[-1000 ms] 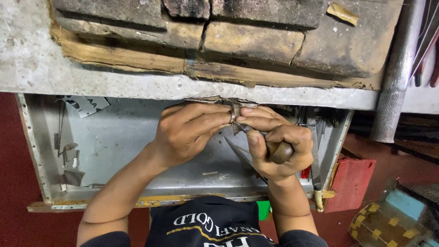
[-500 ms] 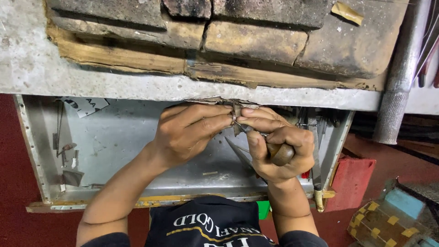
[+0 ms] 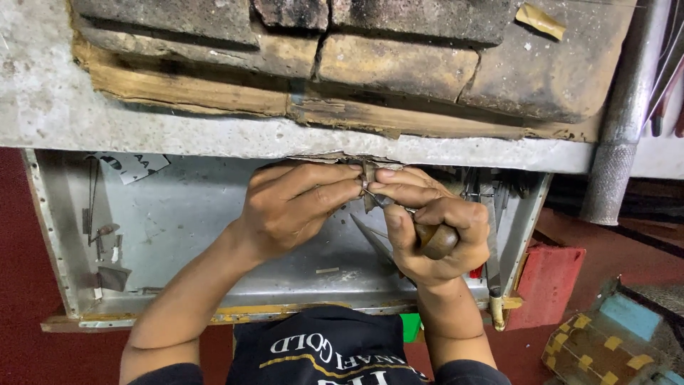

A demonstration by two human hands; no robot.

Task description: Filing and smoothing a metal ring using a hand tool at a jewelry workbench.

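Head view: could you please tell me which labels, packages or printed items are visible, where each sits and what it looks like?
Paper slip: top left corner of the metal drawer, white, angular, dark print.
Box: floor at lower right, blue with yellow and brown checks.
Shirt print: bottom centre, gold lettering on black cloth.

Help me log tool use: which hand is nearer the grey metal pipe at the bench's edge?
Right. The right hand, gripping a wooden-handled tool, sits closer to the pipe; the left hand lies farther away, beyond it.
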